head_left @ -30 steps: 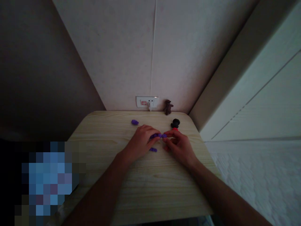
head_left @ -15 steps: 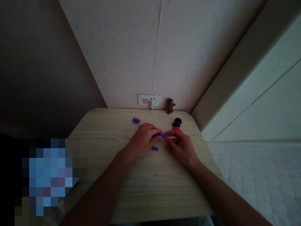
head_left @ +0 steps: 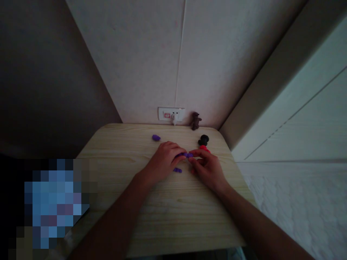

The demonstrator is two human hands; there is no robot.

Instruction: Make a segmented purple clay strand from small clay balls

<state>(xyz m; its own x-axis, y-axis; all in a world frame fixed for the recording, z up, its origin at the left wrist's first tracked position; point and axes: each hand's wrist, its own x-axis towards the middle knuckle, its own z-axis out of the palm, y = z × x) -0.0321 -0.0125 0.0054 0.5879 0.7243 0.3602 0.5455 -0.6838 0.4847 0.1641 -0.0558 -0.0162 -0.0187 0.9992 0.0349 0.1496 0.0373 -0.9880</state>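
Note:
Over the middle of the table, my left hand [head_left: 168, 159] closes its thumb and fingers on a lumpy purple piece of what looks like modelling clay [head_left: 187, 155]. The other end of that piece is pinched by the thumb and forefinger of my right hand [head_left: 208, 168]. Part of it is hidden behind the left fingers. Just below lies a short knobbly purple strip [head_left: 178, 170], its left end near my left hand. Farther back rests a separate purple lump [head_left: 156, 137]. A figure with a black top [head_left: 204, 140] and a red part [head_left: 204, 148] is partly covered by my right hand.
A small brown bear figure [head_left: 195, 121] stands at the back of the wooden table [head_left: 162, 216], by the wall. A plug sits in the wall socket [head_left: 164, 114]. To the right is white quilted bedding [head_left: 292, 213]; a blurred-out patch [head_left: 52, 198] covers the lower left.
The whole view has shifted slightly. Both hands keep their hold on the purple piece, with at most a tiny movement of the fingers.

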